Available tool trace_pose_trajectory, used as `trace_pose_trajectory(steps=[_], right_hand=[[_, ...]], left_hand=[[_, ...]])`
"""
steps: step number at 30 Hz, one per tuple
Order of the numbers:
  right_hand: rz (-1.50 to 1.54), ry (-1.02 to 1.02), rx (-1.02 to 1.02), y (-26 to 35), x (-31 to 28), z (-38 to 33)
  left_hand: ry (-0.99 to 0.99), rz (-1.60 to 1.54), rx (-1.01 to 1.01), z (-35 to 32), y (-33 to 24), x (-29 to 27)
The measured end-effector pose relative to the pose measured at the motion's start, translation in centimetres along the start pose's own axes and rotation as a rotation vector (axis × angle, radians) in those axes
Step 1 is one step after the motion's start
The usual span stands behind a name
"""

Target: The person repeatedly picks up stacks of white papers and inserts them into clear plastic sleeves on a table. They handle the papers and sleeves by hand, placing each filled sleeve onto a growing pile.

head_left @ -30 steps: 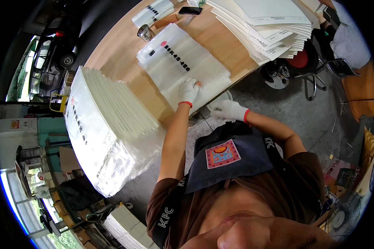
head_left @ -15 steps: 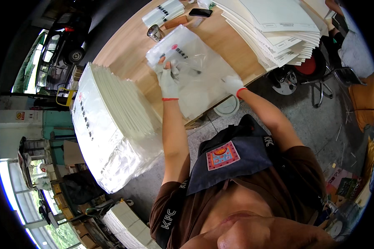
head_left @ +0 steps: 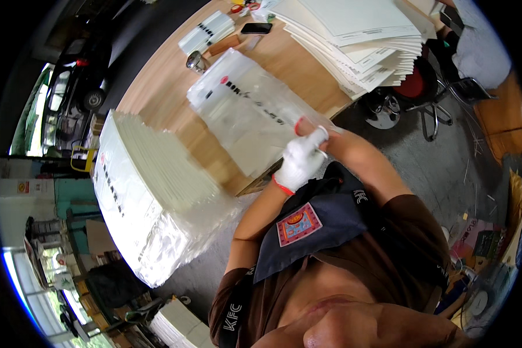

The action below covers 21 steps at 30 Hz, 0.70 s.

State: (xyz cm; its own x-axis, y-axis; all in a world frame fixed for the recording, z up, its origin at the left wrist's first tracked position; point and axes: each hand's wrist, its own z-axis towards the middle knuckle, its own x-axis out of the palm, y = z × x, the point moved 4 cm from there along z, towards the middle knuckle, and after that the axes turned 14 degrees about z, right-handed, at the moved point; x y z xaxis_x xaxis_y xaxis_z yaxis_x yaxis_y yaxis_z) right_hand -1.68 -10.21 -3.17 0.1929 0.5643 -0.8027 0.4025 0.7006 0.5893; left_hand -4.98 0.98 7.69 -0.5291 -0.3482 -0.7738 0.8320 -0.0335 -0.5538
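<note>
A clear plastic bag (head_left: 243, 116) with dark print lies on the near part of the table, over pale sheet material. My left hand (head_left: 300, 162), in a white glove with a red cuff, has curled fingers at the bag's near right edge, pinching the plastic beside my right forearm. The right forearm reaches across that edge. My right hand (head_left: 299, 126) shows little beyond its red cuff; blur and plastic hide its fingers, and it appears to be inside the bag or under its top layer.
A tall pile of bagged white sheets (head_left: 133, 191) stands left of the wooden table (head_left: 151, 87). White printed boards (head_left: 354, 23) are stacked at the far right. A metal cup (head_left: 196, 62), a black phone (head_left: 256, 28) and folded plastic bags (head_left: 207, 32) lie at the back.
My left hand has come from the bag's far left part to its near right edge, closing there. My right hand has moved left from the bag's corner. The bag looks more spread out.
</note>
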Motion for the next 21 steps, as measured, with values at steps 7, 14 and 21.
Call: trace_pose_trajectory(steps=[7,14,21], right_hand=[[-0.165,-0.588,-0.609,2.2,-17.9,-9.6],[-0.677,-0.513,-0.231,-4.1,-25.0,-7.7],[-0.756,-0.579,-0.841,0.4,-27.0,-10.1]], left_hand=[[-0.347,-0.570,-0.388,0.8,10.8,0.2],[-0.163,-0.446,-0.338,5.7,9.8,0.2],[0.109,-0.907,-0.210,11.6,5.2,0.0]])
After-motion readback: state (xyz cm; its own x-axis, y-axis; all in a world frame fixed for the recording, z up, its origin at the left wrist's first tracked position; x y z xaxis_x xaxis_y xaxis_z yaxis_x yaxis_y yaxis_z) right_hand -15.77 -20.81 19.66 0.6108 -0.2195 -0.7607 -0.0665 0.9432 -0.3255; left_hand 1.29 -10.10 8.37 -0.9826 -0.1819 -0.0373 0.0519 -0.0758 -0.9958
